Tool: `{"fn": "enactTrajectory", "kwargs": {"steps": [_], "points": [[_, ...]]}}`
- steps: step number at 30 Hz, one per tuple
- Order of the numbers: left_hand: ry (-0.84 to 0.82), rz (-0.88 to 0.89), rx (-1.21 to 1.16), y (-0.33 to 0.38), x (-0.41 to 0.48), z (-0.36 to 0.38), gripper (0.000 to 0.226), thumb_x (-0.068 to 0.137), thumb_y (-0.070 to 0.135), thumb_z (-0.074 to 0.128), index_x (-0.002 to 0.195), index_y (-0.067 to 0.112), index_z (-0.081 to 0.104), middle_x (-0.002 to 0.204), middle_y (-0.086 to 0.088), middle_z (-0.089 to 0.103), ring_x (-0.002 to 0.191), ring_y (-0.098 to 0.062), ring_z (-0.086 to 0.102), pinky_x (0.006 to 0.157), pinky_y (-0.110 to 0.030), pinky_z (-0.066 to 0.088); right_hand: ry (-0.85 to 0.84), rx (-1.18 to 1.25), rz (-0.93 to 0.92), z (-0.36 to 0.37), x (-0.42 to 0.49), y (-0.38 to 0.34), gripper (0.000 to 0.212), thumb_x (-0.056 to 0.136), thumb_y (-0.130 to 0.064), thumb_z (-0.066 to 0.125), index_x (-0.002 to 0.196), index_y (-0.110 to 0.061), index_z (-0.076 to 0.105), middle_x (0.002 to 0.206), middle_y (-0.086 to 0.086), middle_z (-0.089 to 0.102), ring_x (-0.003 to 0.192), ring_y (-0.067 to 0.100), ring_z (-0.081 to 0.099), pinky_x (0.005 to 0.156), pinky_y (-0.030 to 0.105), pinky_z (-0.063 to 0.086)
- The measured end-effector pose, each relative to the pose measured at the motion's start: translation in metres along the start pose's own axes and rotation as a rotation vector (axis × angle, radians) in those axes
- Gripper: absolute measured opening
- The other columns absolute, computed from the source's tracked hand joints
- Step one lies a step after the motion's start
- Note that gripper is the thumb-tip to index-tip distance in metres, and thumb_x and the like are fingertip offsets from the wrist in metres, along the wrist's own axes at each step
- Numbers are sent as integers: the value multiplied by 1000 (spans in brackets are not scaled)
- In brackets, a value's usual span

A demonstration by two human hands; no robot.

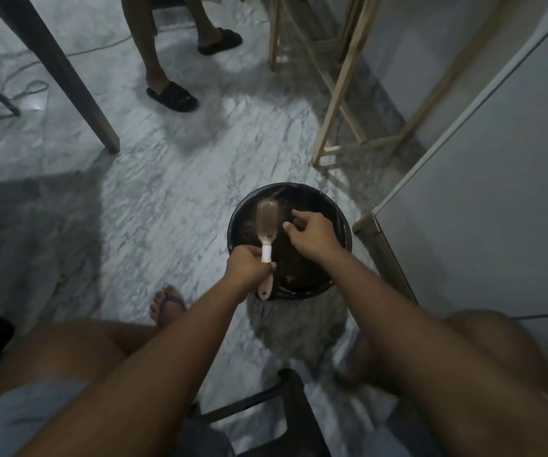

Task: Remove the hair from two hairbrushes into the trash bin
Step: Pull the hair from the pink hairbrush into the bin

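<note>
Head view: a round black trash bin [343, 222] with a glossy liner stands on veined marble floor [167, 209]. Over its left rim, the left hand [248, 268] grips the oval hairbrush [267, 222] by its pale handle. The right hand [310, 234] curls beside the hair-matted bristles, its hold unclear

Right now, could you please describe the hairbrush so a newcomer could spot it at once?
Find the round black trash bin on the marble floor beside the white cabinet. The hairbrush is held above it by the left hand. It is the only pale thing there: pink handle, white band, hair-clogged oval head.
</note>
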State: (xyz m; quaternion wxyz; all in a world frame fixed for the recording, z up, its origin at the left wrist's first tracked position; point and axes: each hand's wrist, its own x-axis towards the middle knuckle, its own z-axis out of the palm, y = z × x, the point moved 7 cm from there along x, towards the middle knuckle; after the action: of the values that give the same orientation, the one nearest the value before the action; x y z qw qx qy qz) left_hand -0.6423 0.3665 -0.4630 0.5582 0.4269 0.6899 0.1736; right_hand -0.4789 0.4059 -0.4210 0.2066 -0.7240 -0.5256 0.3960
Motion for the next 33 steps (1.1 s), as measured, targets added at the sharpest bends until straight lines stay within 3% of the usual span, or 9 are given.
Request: {"fn": "enactTrajectory", "kwargs": {"steps": [5,9,12,15,20,25,29,33], "points": [[-51,-57,-84,-19,24,20,24,86,9,76,107,15,66,111,-14,71,101,-34,69,85,-55,59,-9,-24,-31,18,22,19,46,91,-24,67,133,-7,59,126,11,68,122,22,60,101,26,43],[-53,-118,-166,-31,44,30,18,89,10,73,98,21,63,113,-14,70,103,-35,68,89,-51,58,-12,-8,-12,31,40,36,38,90,-19,70,126,-7,66,119,10,72,115,20,64,93,20,44],[-71,-146,-209,-35,62,36,16,92,11,69,105,19,62,112,-16,69,105,-34,68,83,-46,59,7,4,-13,37,57,47,33,87,-20,73,118,-8,71,111,9,75,107,18,69,95,27,53],[-129,-230,-335,-38,71,45,20,95,9,65,112,17,57,116,-19,66,95,-28,70,76,-48,62,48,41,-12,38,68,53,27,86,-20,74,112,-11,74,105,6,76,96,13,71,90,30,58],[-157,-255,-410,-38,81,60,31,98,4,56,126,14,47,118,-12,69,86,-19,66,72,-40,55,115,118,-37,30,78,57,10,89,-17,71,96,-14,76,80,3,76,72,11,73,73,24,61],[-102,-264,-432,-43,87,59,38,99,5,52,135,15,43,117,-9,66,82,-18,61,64,-36,54,290,196,-114,2,82,53,9,92,-16,64,92,-13,72,76,-1,71,72,12,70,70,29,61],[-66,-251,-447,-41,85,57,36,100,4,51,133,15,42,113,-9,64,80,-17,59,65,-37,55,463,176,-248,-24,70,44,11,97,-18,56,96,-12,66,82,-3,67,75,8,62,67,12,46],[-62,-269,-500,-41,83,54,38,102,5,47,140,5,41,108,-10,58,81,-17,56,55,-32,52,689,315,-290,-38,61,53,13,99,-12,50,98,-3,59,86,10,65,72,10,60,69,22,51]]}}
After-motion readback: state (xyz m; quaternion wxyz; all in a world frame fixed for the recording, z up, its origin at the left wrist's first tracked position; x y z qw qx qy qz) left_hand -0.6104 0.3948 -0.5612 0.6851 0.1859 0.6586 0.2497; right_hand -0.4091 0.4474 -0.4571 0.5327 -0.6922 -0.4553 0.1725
